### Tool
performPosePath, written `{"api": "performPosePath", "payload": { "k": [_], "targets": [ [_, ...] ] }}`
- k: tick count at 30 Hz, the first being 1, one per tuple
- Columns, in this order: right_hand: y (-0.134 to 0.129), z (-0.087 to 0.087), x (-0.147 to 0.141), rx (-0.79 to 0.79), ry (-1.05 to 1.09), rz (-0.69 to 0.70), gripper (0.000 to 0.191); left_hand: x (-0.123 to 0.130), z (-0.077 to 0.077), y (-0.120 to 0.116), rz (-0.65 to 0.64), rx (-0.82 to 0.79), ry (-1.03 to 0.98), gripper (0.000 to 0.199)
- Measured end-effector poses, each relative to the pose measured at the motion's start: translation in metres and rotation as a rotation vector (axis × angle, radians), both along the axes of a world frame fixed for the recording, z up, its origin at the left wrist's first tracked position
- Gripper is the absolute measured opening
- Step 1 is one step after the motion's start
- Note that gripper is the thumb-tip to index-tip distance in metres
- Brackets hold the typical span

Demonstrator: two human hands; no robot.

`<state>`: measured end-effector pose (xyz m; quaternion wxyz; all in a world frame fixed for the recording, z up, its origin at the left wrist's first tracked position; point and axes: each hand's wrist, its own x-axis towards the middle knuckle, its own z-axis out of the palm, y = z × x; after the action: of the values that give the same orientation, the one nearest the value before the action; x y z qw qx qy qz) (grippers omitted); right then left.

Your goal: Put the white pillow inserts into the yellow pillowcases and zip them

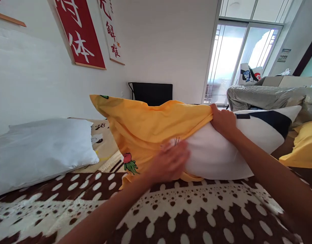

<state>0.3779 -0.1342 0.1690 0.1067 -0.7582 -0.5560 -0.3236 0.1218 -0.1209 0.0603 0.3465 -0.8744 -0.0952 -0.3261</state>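
A yellow pillowcase (pixel 151 125) with a printed radish or carrot covers the left part of a white pillow (pixel 222 156), whose right end, with a dark patch, sticks out. My right hand (pixel 223 122) grips the pillowcase's open edge at the top, its fingers closed over the cloth. Blurred by motion, my left hand (pixel 170 161) lies against the front of the yellow cloth near the opening; how its fingers are set is hard to make out.
Another white pillow (pixel 44 145) lies at the left on a brown and cream dotted blanket (pixel 176 210). Yellow cloth (pixel 303 145) rests at the right edge. Behind stand a black chair back (pixel 153 93) and a plastic-wrapped piece of furniture (pixel 265 96) with boxes on top.
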Motion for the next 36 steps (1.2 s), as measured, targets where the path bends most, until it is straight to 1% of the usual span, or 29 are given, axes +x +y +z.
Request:
{"api": "performPosePath", "payload": {
  "k": [2,3,4,5,6,8,11,13,16,18,20,22,25,27,29,32,34,36],
  "targets": [
    [0.004,0.001,-0.003,-0.009,0.000,0.010,0.040,0.015,-0.041,-0.017,-0.057,-0.025,0.250,0.041],
    [0.006,0.002,-0.005,-0.015,-0.001,0.011,0.040,0.024,-0.060,-0.023,-0.066,-0.024,0.317,0.041],
    [0.007,0.003,-0.005,-0.019,-0.002,0.010,0.039,0.033,-0.075,-0.026,-0.058,-0.026,0.353,0.041],
    [0.008,0.003,-0.006,-0.023,-0.004,0.011,0.038,0.041,-0.087,-0.027,-0.044,-0.036,0.360,0.040],
    [0.008,0.004,-0.006,-0.027,-0.008,0.016,0.036,0.049,-0.097,-0.028,-0.020,-0.059,0.353,0.038],
    [0.005,0.006,-0.004,-0.034,-0.026,0.045,0.032,0.062,-0.107,-0.027,0.051,-0.145,0.327,0.033],
    [-0.003,0.008,0.001,-0.059,-0.069,0.134,0.028,0.075,-0.113,-0.030,0.197,-0.255,0.330,0.036],
    [-0.008,0.008,0.003,-0.090,-0.085,0.199,0.027,0.083,-0.116,-0.034,0.278,-0.271,0.336,0.034],
    [-0.012,0.007,-0.003,-0.092,-0.084,0.224,0.021,0.097,-0.123,-0.042,0.337,-0.272,0.326,0.016],
    [-0.012,0.006,-0.011,-0.070,-0.086,0.200,0.021,0.110,-0.127,-0.047,0.337,-0.274,0.327,0.015],
    [-0.010,0.006,-0.023,-0.054,-0.087,0.182,0.023,0.125,-0.127,-0.052,0.318,-0.283,0.320,0.016],
    [-0.006,0.005,-0.036,-0.042,-0.081,0.183,0.025,0.141,-0.124,-0.056,0.306,-0.303,0.297,0.016],
    [-0.001,0.005,-0.057,-0.017,-0.063,0.209,0.029,0.161,-0.112,-0.059,0.286,-0.342,0.253,0.018],
    [0.000,0.003,-0.069,-0.001,-0.054,0.245,0.031,0.165,-0.103,-0.057,0.236,-0.352,0.228,0.018],
    [-0.001,0.002,-0.074,0.002,-0.043,0.274,0.032,0.159,-0.094,-0.051,0.163,-0.341,0.216,0.016],
    [-0.005,0.003,-0.066,-0.031,-0.017,0.249,0.032,0.133,-0.078,-0.035,0.081,-0.296,0.213,0.016],
    [-0.010,0.010,-0.053,-0.051,0.021,0.188,0.031,0.113,-0.062,-0.025,0.032,-0.232,0.189,0.018],
    [-0.017,0.025,-0.039,-0.036,0.069,0.147,0.029,0.100,-0.040,-0.019,-0.052,-0.115,0.098,0.022]
  ]
}}
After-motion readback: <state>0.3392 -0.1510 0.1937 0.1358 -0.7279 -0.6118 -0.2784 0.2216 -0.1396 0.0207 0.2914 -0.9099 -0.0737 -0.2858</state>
